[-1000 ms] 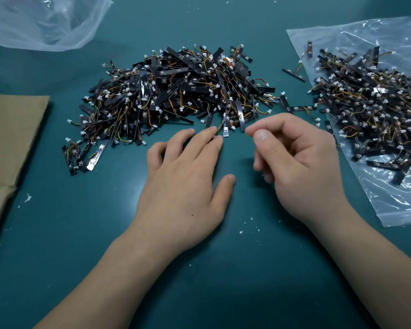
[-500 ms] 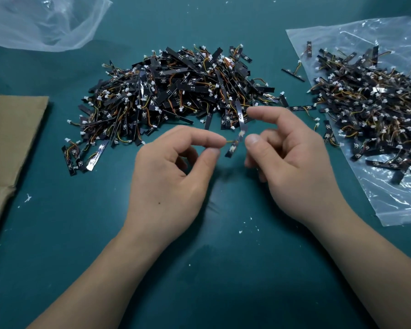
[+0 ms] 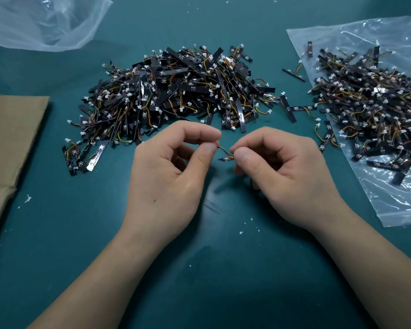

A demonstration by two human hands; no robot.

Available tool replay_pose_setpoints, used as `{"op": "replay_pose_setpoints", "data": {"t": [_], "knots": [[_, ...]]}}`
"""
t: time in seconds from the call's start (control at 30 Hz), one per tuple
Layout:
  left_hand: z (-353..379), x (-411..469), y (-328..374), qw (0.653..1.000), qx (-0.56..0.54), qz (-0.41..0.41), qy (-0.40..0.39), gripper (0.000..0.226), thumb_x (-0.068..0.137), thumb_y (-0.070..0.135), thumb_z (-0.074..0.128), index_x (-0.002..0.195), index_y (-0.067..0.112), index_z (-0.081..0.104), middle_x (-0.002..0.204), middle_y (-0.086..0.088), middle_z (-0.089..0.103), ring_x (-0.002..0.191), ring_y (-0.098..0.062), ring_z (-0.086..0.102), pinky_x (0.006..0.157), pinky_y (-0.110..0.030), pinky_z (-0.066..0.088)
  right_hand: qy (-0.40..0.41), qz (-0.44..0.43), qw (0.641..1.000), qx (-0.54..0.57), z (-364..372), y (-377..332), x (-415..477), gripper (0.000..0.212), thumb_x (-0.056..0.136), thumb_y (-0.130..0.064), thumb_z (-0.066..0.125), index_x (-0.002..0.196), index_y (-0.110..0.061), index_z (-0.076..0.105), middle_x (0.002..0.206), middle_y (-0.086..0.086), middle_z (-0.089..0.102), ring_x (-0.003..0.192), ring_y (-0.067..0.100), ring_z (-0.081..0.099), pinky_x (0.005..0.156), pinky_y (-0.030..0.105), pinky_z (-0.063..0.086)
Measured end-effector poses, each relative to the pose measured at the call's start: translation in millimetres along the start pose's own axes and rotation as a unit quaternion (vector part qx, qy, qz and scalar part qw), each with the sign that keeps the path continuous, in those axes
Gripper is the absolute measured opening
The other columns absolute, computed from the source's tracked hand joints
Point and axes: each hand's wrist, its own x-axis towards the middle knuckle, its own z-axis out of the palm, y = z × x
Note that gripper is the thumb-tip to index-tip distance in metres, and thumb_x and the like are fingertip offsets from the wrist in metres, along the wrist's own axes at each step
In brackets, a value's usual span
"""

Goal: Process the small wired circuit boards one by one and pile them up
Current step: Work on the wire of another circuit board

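No legible text, labels or numbers anywhere.

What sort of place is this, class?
Probably an electronics assembly bench: a heap of small black wired circuit boards on a teal table, more on a clear plastic bag, left hand and right hand pinching one board.

Board pile (image 3: 176, 91) between cardboard (image 3: 10, 143) left and second pile (image 3: 370, 110) on bag (image 3: 401, 205) right

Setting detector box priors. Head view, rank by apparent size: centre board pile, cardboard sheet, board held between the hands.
1. centre board pile
2. cardboard sheet, cropped by frame edge; visible part only
3. held board
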Motion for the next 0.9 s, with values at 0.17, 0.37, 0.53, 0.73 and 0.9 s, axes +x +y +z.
{"op": "replay_pose_setpoints", "data": {"t": [0.17, 0.37, 0.53, 0.73, 0.9], "knots": [[-2.5, 0.0, 3.2, 0.999, 0.001, -0.016, -0.041, 0.021, 0.098, 0.019, 0.058, 0.101, 0.033, 0.074, 0.081, 0.011, 0.07, 0.069, -0.012, 0.063, 0.064, -0.021, 0.048, 0.034, -0.01, 0.999, 0.016, 1.2, -2.4, 0.0, 0.009, 0.092, -0.036, 0.074, 0.086, -0.029, 0.073, 0.072, -0.01, 0.072, 0.053, 0.012, 0.061, 0.051, 0.026, 0.048], [-1.6, -2.1, 8.3, 0.997, 0.002, -0.014, -0.073, 0.015, 0.097, 0.025, 0.061, 0.096, 0.028, 0.076, 0.075, 0.009, 0.067, 0.064, -0.011, 0.058, 0.059, -0.02, 0.043, 0.062, -0.006, 0.997, 0.048, 0.8, -5.1, 0.5, 0.014, 0.093, -0.033, 0.076, 0.08, -0.032, 0.071, 0.064, -0.012, 0.07, 0.048, 0.003, 0.058, 0.052, 0.008, 0.04], [0.2, -1.1, 7.8, 0.996, 0.016, -0.027, -0.078, 0.016, 0.097, 0.031, 0.062, 0.09, 0.026, 0.076, 0.073, 0.006, 0.068, 0.06, -0.01, 0.054, 0.057, -0.012, 0.039, 0.078, -0.008, 0.996, 0.043, 0.0, -5.1, 1.2, 0.017, 0.094, -0.031, 0.076, 0.079, -0.034, 0.069, 0.063, -0.012, 0.068, 0.048, 0.003, 0.056, 0.053, 0.009, 0.04], [1.0, 0.1, 6.5, 0.997, 0.028, -0.018, -0.074, 0.015, 0.098, 0.03, 0.062, 0.086, 0.028, 0.071, 0.073, 0.008, 0.066, 0.061, -0.011, 0.057, 0.057, -0.018, 0.044, 0.065, -0.01, 0.997, 0.037, 1.1, -4.6, 2.4, 0.016, 0.094, -0.033, 0.074, 0.08, -0.033, 0.068, 0.066, -0.011, 0.069, 0.05, 0.004, 0.057, 0.055, 0.011, 0.041], [0.1, 0.2, 6.1, 0.997, 0.042, -0.011, -0.07, 0.012, 0.098, 0.024, 0.066, 0.093, 0.032, 0.073, 0.073, 0.021, 0.066, 0.06, -0.009, 0.057, 0.057, -0.012, 0.042, 0.024, 0.003, 0.999, 0.041, 0.7, -2.7, 3.7, 0.012, 0.093, -0.035, 0.071, 0.082, -0.032, 0.068, 0.069, -0.01, 0.069, 0.052, 0.008, 0.057, 0.054, 0.018, 0.045]]}}
